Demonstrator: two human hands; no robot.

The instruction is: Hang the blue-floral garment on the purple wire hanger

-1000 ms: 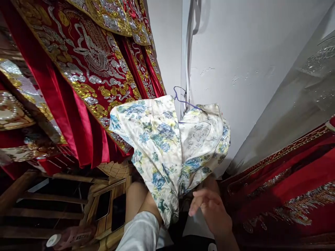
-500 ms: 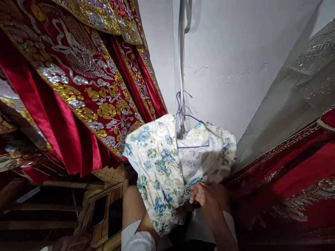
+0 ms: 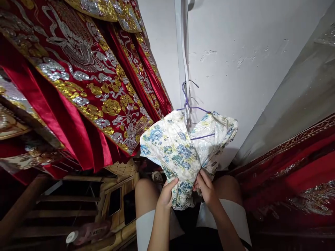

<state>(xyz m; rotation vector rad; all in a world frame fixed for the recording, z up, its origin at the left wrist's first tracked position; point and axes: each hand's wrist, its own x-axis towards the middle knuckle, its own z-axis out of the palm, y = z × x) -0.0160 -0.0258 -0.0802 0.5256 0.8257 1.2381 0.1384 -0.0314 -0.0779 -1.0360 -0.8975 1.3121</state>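
A white blouse with blue and yellow flowers [image 3: 180, 150] hangs on a purple wire hanger [image 3: 201, 109], its front panels crossed in a V. The hanger's hook loops onto a pale strip [image 3: 184, 52] running down the wall. With thumb on top, my left hand [image 3: 167, 191] grips the blouse's lower left side. My right hand [image 3: 204, 184] pinches the front edge near the point of the V. Fabric hides the fingertips of both hands.
Red cloths with gold and silver sequin embroidery [image 3: 110, 104] hang at left. More red fabric [image 3: 300, 174] is at right. Two phones lie on a bamboo seat [image 3: 121, 223], with a pink bottle [image 3: 90, 233] nearby. My knees are below the blouse.
My left hand, earlier hidden behind the cloth, now shows gripping the blouse's side. The blouse hangs straighter, its front drawn together. The right hand has come up to the front edge.
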